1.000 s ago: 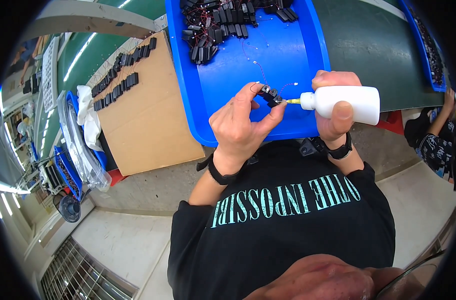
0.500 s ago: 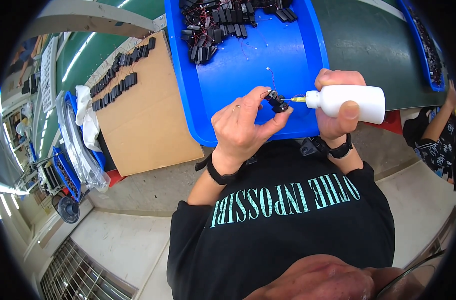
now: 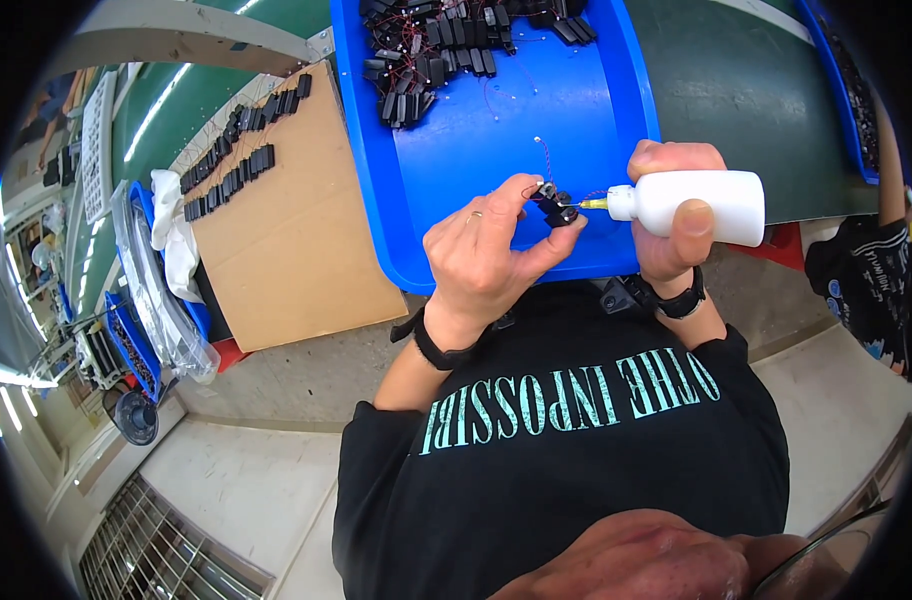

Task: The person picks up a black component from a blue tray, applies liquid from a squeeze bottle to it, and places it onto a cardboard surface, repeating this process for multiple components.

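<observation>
The left hand pinches a small black part over the blue tray. The right hand, wrapped around a white squeeze bottle, lies just right of it, nozzle pointing left and touching the part.

1. A small black part with a thin red wire, pinched in the left hand above the blue tray's near edge.
2. A white squeeze bottle, lying sideways in the right hand, yellow nozzle touching the part.

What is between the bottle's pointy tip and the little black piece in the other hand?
Nothing visible. The white bottle in the right hand has its yellow nozzle right at the small black part pinched by the left hand, above the blue tray.
</observation>
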Action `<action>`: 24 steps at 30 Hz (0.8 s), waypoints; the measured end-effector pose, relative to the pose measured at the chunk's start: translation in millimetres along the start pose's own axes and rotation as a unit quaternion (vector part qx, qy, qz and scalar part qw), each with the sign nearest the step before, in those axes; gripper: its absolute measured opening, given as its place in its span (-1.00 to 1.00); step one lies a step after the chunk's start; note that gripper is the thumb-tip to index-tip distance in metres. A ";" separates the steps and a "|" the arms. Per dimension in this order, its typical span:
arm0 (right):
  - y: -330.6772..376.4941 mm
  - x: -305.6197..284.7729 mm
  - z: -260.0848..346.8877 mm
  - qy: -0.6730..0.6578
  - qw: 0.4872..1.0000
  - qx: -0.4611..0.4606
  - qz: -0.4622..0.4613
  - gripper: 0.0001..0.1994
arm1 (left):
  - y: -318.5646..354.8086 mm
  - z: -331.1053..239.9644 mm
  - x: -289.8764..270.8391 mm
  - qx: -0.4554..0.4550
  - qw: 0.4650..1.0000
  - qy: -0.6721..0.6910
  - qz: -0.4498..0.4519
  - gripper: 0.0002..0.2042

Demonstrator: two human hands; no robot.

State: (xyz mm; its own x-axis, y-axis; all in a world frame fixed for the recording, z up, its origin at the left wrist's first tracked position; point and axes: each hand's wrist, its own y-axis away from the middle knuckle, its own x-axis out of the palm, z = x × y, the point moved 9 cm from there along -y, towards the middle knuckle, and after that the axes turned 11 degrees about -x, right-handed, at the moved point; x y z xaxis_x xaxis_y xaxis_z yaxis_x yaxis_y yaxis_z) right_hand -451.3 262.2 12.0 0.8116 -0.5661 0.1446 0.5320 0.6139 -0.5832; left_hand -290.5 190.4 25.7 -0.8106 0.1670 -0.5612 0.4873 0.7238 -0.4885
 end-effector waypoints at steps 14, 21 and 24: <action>0.9 0.6 -2.1 -0.020 1.000 0.017 -0.009 -0.56 | -0.2 -0.8 -1.0 -0.002 1.000 0.002 0.002 -0.59; 1.8 -2.2 -3.7 -0.009 1.000 0.013 -0.013 -0.55 | -0.6 0.4 0.1 -0.003 1.000 0.002 0.004 -0.59; 0.3 -2.4 -1.0 0.011 1.000 0.004 -0.025 -0.52 | -0.3 0.5 -0.1 -0.003 1.000 0.001 0.002 -0.59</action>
State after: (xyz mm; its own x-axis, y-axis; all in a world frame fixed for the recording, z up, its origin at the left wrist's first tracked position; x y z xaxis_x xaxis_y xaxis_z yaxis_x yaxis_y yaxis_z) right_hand -453.3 263.2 10.6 0.7790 -0.6075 0.1551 0.5730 0.5893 -0.5696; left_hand -290.3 189.8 25.6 -0.8093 0.1725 -0.5616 0.4891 0.7274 -0.4814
